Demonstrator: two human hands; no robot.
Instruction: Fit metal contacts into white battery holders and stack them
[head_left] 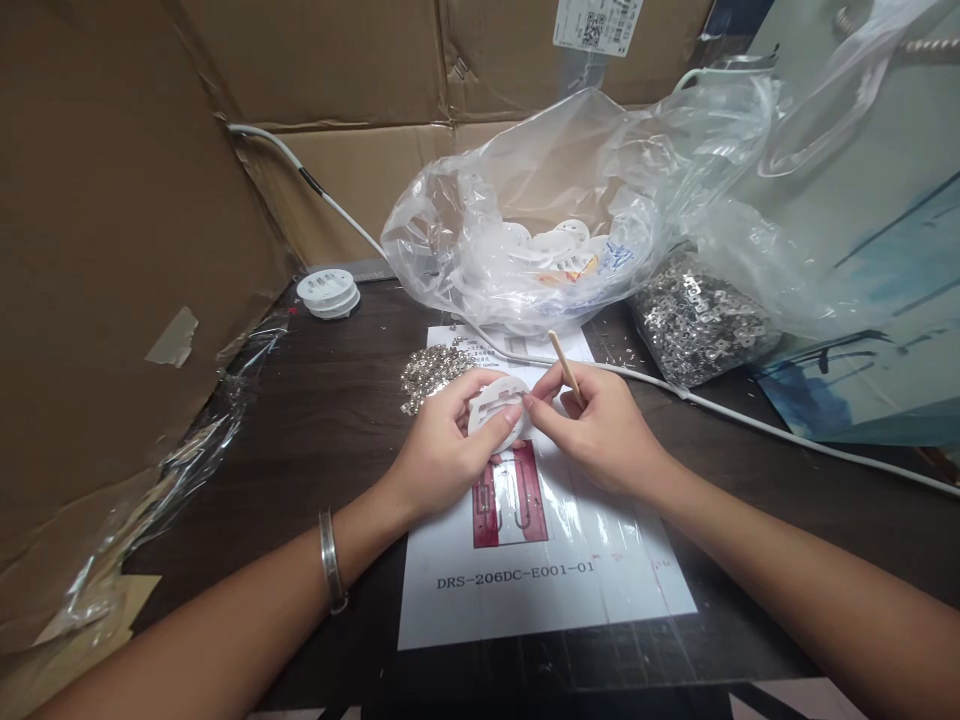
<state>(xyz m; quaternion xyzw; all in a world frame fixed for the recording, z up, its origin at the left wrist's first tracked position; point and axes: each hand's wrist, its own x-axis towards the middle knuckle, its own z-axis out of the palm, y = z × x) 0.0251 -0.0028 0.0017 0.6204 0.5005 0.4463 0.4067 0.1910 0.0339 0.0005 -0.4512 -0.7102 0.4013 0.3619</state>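
Note:
My left hand grips a round white plastic disc with slots in its face, the thumb lying across its lower edge. At the disc's right edge, my right hand pinches with thumb and index finger; anything small between those fingertips is too fine to make out. A thin wooden stick rises out of the same hand, held against the palm by the curled fingers. Beneath both hands lies a printed sheet with a red and white drawing. A pile of small shiny metal pieces sits just left of the disc.
A clear plastic bag holding white discs stands behind the hands. To its right is a bag of metal parts. Stacked white discs rest at the back left. A white cable crosses the dark table. Cardboard walls enclose the back and left.

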